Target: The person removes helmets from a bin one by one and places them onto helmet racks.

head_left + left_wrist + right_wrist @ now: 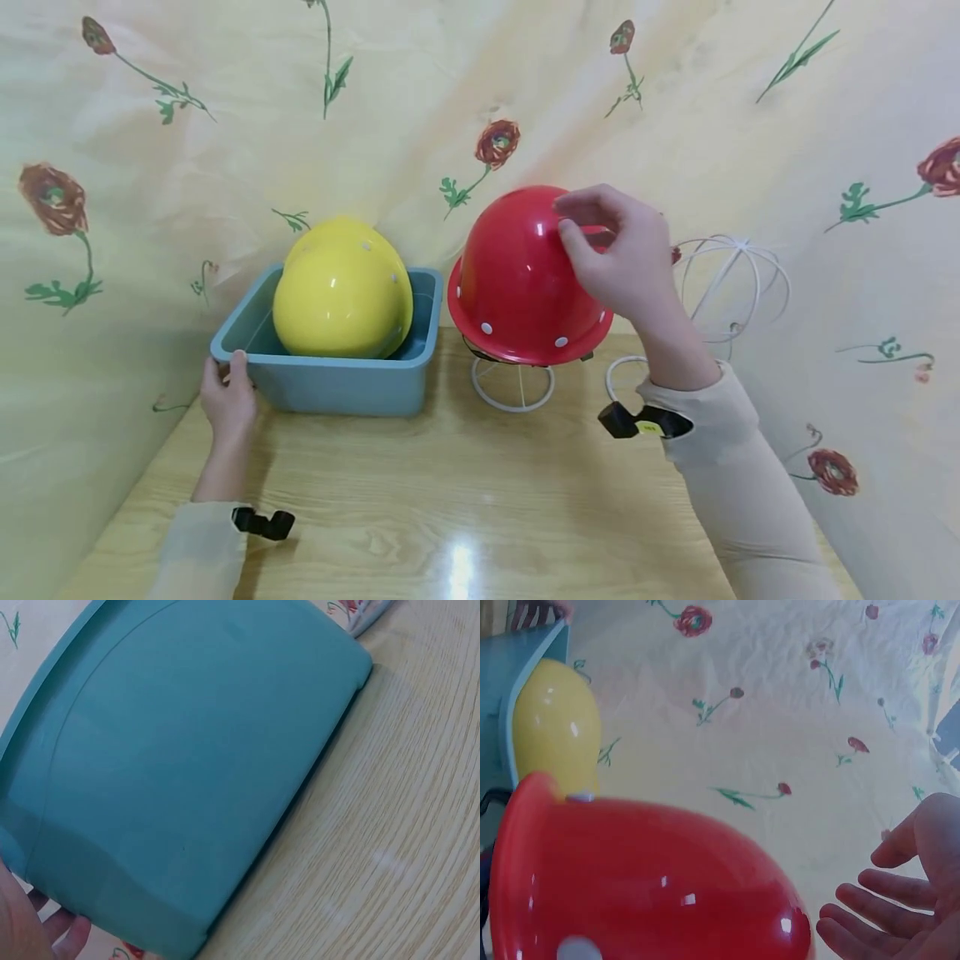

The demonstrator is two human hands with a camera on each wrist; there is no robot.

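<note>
A red hard hat (525,275) sits tilted on a white wire stand (512,407), its brim towards me. My right hand (618,250) hovers at the hat's upper right side. In the right wrist view its loosely bent fingers (881,900) are apart from the red shell, holding nothing. With thumb and fingers, my left hand (228,396) grips the front left corner of a blue-green plastic bin (341,387). Yellow hard hats (337,292) overlap inside the bin and rise above its rim. In the left wrist view, the bin's wall hides most of that hand.
A second white wire stand (738,246), bearing no hat, is to the right behind my right forearm. The wood-grain table (420,500) extends in front of the bin and stands. A flower-patterned covering (390,125) rises behind and at both sides.
</note>
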